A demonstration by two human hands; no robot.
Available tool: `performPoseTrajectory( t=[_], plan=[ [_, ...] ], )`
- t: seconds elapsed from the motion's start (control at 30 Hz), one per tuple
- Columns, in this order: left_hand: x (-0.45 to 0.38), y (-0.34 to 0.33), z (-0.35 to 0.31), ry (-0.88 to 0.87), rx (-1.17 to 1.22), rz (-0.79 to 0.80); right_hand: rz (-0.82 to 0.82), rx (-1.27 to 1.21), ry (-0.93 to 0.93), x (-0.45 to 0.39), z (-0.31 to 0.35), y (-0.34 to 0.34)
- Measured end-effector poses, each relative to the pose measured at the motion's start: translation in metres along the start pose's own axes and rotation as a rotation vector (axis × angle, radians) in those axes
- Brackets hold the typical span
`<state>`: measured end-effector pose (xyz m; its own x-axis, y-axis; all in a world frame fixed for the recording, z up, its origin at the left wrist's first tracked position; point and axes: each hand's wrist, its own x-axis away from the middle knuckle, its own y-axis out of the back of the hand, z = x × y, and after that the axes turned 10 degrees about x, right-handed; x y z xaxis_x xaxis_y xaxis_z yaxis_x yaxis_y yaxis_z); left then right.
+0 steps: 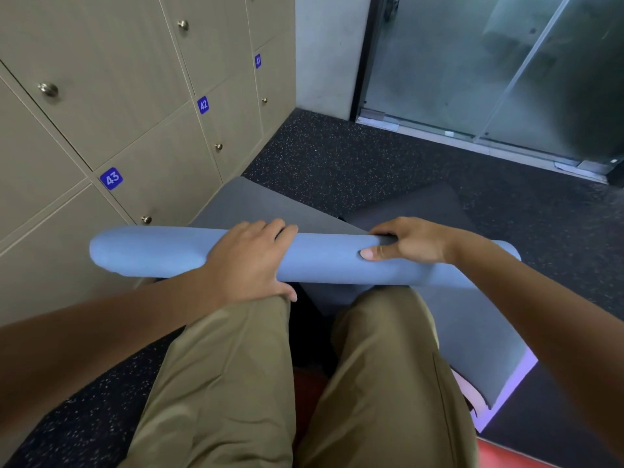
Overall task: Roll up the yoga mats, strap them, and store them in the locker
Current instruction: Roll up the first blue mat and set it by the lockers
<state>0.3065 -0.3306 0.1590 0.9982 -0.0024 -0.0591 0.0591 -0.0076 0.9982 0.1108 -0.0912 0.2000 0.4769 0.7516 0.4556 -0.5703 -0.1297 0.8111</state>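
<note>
Gripping the rolled blue mat (320,261) with both hands, left (250,261) and right (410,241) fingers curling round it, strapping and lockers (141,106) still waiting.

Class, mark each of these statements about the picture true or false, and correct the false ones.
1. Both hands are on the rolled blue mat. True: the left hand lies over its middle and the right hand holds it further along.
2. A strap is fastened round the blue mat. False: no strap shows on it.
3. The lockers stand to the person's left. True.
4. One locker door hangs open. False: every door in view is closed.
5. A grey mat lies flat on the floor beyond the roll. True.
6. The locker labels read 12, 13 and 14. False: they read 41, 42 and 43.
</note>
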Motion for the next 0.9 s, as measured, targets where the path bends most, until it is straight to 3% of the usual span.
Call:
performPoseTrajectory(
  t=[0.13, 0.3, 0.4, 0.57, 0.77, 0.9],
  plan=[
    [-0.021, 0.006, 0.003, 0.028, 0.057, 0.103, 0.016, -0.001, -0.028, -0.010, -0.003, -0.002],
    [-0.044, 0.010, 0.019, 0.075, 0.160, 0.263, -0.040, 0.179, 0.010, -0.016, -0.008, -0.012],
    [-0.056, 0.014, 0.033, 0.141, 0.339, 0.420, -0.165, 0.366, 0.033, -0.018, -0.017, -0.027],
    [-0.068, 0.016, 0.049, 0.173, 0.614, 0.602, -0.215, 0.304, 0.073, -0.027, -0.030, -0.039],
    [-0.077, 0.006, 0.055, 0.143, 0.556, 0.586, -0.198, 0.209, 0.069, -0.045, -0.034, -0.033],
    [-0.085, 0.007, 0.062, 0.071, 0.311, 0.409, -0.219, 0.186, 0.027, -0.057, -0.034, -0.013]
  ],
)
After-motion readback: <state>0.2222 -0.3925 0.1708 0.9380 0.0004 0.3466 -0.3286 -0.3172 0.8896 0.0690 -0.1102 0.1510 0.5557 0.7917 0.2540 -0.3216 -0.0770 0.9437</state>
